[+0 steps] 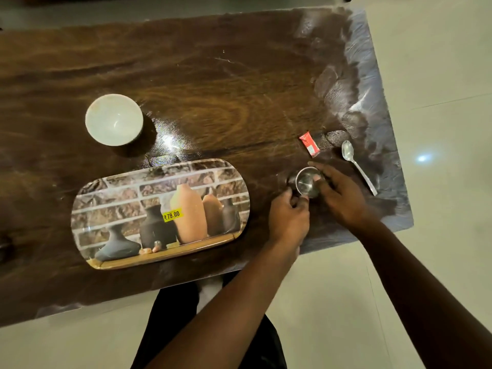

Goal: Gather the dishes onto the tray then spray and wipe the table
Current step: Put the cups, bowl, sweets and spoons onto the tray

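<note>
Your wooden bench [239,75] carries everything, with crinkled plastic film [372,83] over its right end. The printed oval tray [213,182] sits near your edge, left of your hands, and none of the dishes is on it yet, so by my reading the gathering has barely begun. The white bowl [114,123] stands apart, beyond the tray's far left corner; that looks like a later reach. The small steel cup [306,183] is just right of the tray, and that short gap is probably why you take it first. The steel spoon [358,166] lies further right, its bowl end away from you. A red sachet [308,143] lies just beyond the cup.

Both hands are at the cup. On your right hand [343,199] the thumb hooks over the rim while the other fingers [323,168] wrap the far wall. Your left hand [288,218] has its fingers curled against the near left side, pinching the wall. I cannot tell whether the cup has left the bench.
</note>
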Available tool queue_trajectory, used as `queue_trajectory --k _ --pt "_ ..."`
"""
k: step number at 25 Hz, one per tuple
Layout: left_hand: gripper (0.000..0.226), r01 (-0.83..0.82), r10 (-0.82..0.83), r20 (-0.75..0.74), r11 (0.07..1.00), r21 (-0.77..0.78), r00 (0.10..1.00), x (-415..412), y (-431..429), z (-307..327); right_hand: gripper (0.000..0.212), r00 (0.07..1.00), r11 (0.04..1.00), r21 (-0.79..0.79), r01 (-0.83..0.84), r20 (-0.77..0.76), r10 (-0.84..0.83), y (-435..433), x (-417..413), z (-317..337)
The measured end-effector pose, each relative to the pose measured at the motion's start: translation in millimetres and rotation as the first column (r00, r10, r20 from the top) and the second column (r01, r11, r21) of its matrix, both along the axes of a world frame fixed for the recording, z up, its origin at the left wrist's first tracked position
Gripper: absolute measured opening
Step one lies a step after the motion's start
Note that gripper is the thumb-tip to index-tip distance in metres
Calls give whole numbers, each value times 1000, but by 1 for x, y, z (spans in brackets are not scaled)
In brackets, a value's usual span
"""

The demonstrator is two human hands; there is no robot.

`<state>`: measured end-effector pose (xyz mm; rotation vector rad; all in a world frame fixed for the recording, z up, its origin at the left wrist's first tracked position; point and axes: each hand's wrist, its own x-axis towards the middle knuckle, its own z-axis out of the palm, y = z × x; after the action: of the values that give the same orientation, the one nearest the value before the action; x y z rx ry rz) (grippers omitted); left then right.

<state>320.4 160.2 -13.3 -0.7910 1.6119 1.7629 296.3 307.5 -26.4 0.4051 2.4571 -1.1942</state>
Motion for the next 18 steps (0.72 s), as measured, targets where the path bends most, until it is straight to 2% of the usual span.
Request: queue_trajectory --k 4,7,10,13,16,18 --pt "36 -34 23 -103 993 -111 994 0 -21 9 28 964 951 -165 261 -8 -266 -33 12 9" --pt "43 -43 0 -254 986 -164 967 2 -67 29 18 926 885 -290 363 10 -377 -82 24 30" --pt "39 -100 23 -353 974 -201 935 15 -152 36 15 937 862 -379 338 52 -345 -161 36 43" --pt "34 -233 168 -307 954 -189 937 32 -248 36 25 962 861 -430 270 78 -262 -253 42 37" --pt "23 -414 351 -283 887 -204 893 39 -314 25 30 973 877 -422 230 98 -208 -327 43 20" --pt "26 -481 423 -265 847 -224 867 36 -341 12 35 975 889 -401 221 118 -189 -361 40 13"
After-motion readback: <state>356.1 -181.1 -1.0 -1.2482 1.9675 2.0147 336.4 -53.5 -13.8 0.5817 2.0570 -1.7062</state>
